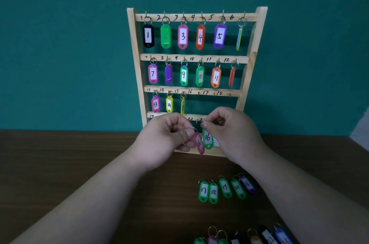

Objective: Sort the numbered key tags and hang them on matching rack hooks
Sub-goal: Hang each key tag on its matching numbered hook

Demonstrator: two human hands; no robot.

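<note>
A wooden key rack (257, 30) stands upright against the teal wall, its hooks numbered by hand. Tags hang on hooks 1 to 15; hook 16 (198, 94), 17 and 18 are bare. My left hand (169, 135) pinches the ring of a pink tag (199, 143) that hangs tilted in front of the rack's lowest row. My right hand (229, 129) pinches the top of a green tag marked 16 (207, 138), right beside the pink one. Both tags hang just above the table.
On the brown table (79, 163) lies a row of tags: green 17 (203, 191), green 18 (213, 192), green 19 (225, 187), green 20 (238, 188) and a purple one (247, 184). Several more tags (249, 237) lie at the near edge.
</note>
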